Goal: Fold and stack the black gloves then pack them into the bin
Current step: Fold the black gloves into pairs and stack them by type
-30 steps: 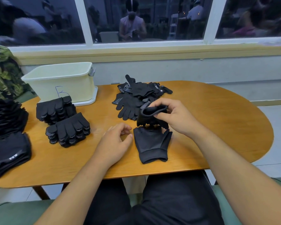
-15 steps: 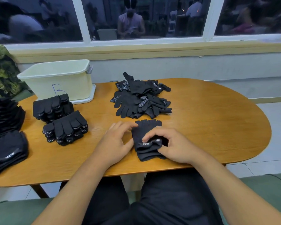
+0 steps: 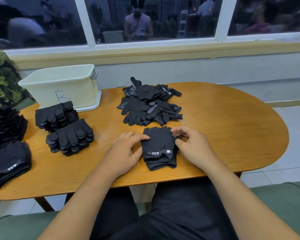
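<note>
I should square the folded gloves [image 3: 158,148] lying on the worktop [image 3: 223,127] just before me, pressing the edges flush so the fold holds. My left hand [image 3: 123,153] lays relaxed fingers on their left edge. My right hand [image 3: 194,148] curls against the right edge; I cannot tell if it pinches.

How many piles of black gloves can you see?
6: messy heap mid-table; folded pair between left hand and right hand; back stack by the bin; front stack before it; fanned stack and flat stack at the left edge. More may hide off-frame.
</note>
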Tool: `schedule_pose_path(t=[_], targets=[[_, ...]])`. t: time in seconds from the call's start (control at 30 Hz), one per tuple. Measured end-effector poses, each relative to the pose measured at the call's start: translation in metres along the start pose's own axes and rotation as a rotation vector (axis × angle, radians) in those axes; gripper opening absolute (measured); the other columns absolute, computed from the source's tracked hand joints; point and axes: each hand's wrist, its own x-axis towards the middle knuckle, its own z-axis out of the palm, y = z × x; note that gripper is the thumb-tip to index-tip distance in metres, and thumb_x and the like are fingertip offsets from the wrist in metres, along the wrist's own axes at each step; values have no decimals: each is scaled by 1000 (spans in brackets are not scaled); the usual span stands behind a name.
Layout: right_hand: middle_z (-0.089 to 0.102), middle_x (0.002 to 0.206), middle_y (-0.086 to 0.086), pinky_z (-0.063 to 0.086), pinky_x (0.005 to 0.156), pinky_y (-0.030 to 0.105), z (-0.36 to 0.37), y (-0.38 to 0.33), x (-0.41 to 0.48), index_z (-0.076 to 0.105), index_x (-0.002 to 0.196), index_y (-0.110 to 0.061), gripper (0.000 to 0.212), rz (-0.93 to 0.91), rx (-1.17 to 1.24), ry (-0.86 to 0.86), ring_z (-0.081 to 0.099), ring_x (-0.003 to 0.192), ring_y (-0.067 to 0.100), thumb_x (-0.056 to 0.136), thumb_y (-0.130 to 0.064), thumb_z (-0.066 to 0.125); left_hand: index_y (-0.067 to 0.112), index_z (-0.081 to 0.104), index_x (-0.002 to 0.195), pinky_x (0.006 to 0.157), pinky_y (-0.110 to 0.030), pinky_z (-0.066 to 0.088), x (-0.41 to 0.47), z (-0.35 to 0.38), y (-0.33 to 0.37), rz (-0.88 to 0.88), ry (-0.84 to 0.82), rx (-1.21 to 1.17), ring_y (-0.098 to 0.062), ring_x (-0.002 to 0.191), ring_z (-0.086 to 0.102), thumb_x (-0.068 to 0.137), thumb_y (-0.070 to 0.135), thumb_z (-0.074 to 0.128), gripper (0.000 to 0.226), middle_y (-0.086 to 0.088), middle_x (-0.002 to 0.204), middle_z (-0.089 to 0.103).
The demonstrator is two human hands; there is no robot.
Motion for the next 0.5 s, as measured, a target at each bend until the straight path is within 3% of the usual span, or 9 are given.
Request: schedule_pose_path(t=[0.2, 0.33, 0.43, 0.5], targets=[[73, 96, -18, 46, 74, 15, -2, 1, -4, 73, 104, -42, 23, -25, 36, 101, 63, 88, 3, 98, -20, 70, 44, 62, 140, 106, -39, 46, 0, 2, 0, -10, 8, 6, 2, 115, 43, 104, 32, 60, 38, 32, 125, 56], [70, 99, -13, 52, 80, 24, -3, 3, -3, 73, 103, -39, 27, 7, 134, 168, 63, 93, 4, 98, -14, 63, 42, 63, 141, 112, -42, 43, 0, 3, 0, -7, 5, 23, 1, 126, 44, 104, 35, 60, 37, 30, 131, 57], [65, 104, -15, 54, 83, 29, 0, 2, -1, 70, 105, -39, 28, -7, 6, 176, 61, 95, 4, 99, -14, 60, 42, 63, 141, 113, -42, 43, 1, 2, 0, -8, 7, 29, 0, 127, 44, 104, 37, 60, 37, 29, 131, 57], [62, 113, -19, 53, 93, 31, 3, -2, -4, 70, 111, -38, 31, -75, -31, 167, 59, 108, 4, 99, -11, 60, 42, 63, 141, 113, -42, 42, 0, 2, 0, -9, 10, 31, 0, 127, 45, 104, 38, 60, 38, 29, 131, 57]])
